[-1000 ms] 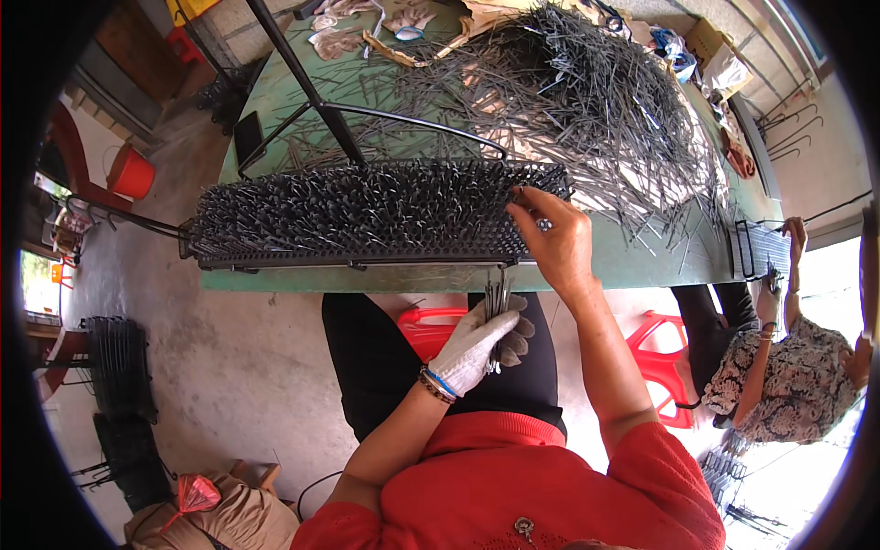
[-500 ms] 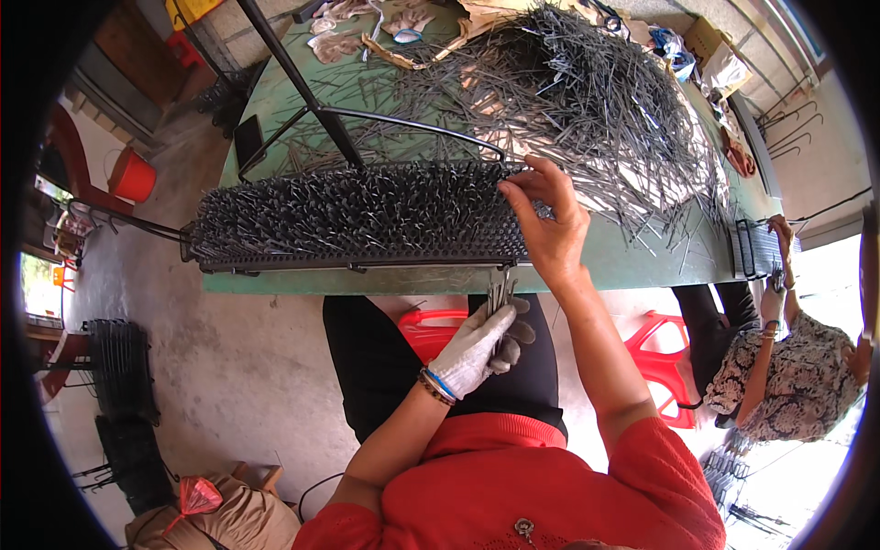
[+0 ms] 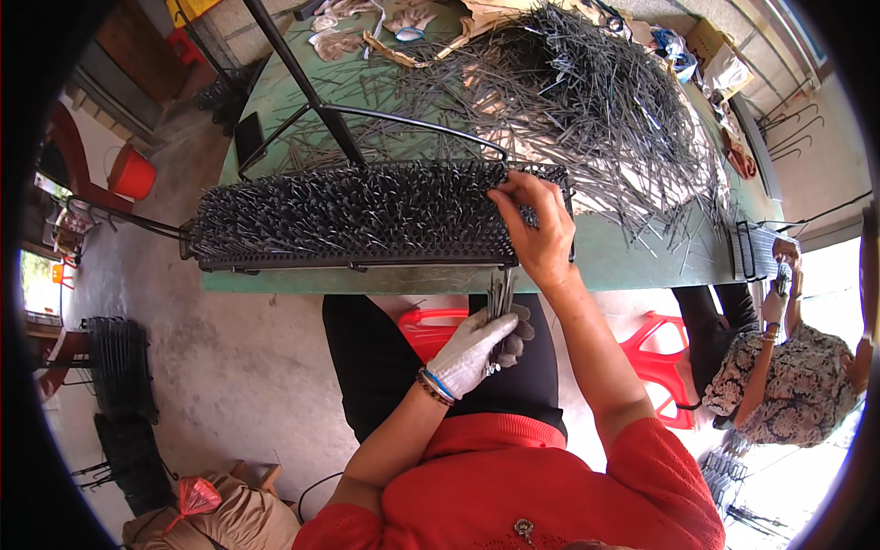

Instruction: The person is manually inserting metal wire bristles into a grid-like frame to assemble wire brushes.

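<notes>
My left hand [image 3: 469, 356], in a pale work glove, is closed round a bundle of thin metal rods [image 3: 500, 295] just below the table edge. In front of me lies a long black perforated rack [image 3: 357, 259] with upright dark rods [image 3: 339, 211] packed densely through its holes. My bare right hand [image 3: 541, 240] is over the rack's right end, thumb and forefinger pinched near the last rods. Whatever lies between those fingertips is too small to make out. Towards the right end, part of the rack's grid shows fewer rods.
A large heap of loose rods [image 3: 605, 101] covers the far right of the green table [image 3: 367, 282]. Black bars of a metal frame [image 3: 312, 101] rise behind the rack. A co-worker [image 3: 788, 376] sits at right beside a similar rack [image 3: 756, 249]. Gloves [image 3: 335, 44] lie at the back.
My right hand has shifted slightly left and down over the rack's right end, its thumb and forefinger closer together. My left hand keeps its bundle in nearly the same place.
</notes>
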Tool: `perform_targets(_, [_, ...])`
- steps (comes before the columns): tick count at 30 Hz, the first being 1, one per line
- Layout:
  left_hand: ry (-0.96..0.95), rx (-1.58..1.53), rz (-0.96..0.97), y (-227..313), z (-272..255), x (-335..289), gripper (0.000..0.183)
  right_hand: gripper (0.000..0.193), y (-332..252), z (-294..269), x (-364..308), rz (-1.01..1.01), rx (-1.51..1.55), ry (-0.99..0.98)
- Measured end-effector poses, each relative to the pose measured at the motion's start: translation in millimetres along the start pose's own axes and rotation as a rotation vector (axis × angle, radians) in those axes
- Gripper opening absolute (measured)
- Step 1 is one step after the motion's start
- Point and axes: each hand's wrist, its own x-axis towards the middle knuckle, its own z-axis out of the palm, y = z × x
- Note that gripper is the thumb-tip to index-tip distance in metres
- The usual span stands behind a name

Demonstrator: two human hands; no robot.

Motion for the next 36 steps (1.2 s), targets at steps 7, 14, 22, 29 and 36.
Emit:
perform_targets(7, [-0.018,-0.015,-0.007,4.9,6.2,-5.1,0.027,0.036,-0.5,2.9,-3.2,0.022,0.016,0.004])
perform_targets(14, [-0.056,-0.012,-0.016,4.4,-0.3,-4.7,0.024,0.029,-2.3,-3.2,2.9,-0.117,-0.154,-0.083])
perform_targets(22, [-0.051,0.028,-0.003,5.6,1.2,-6.4,0.023,0.019,-10.5,-7.0,12.6,-0.134,-0.176,-0.104])
perform_targets(29, [-0.068,0.030,0.007,5.6,-2.3,-5.5,0.024,0.015,-20.2,-10.6,14.3,-0.058,-0.192,-0.141])
perform_targets(36, [-0.057,0.022,0.100,6.2,-0.1,-7.9,0.024,0.012,-18.4,-27.0,2.6,0.180,0.041,-0.129])
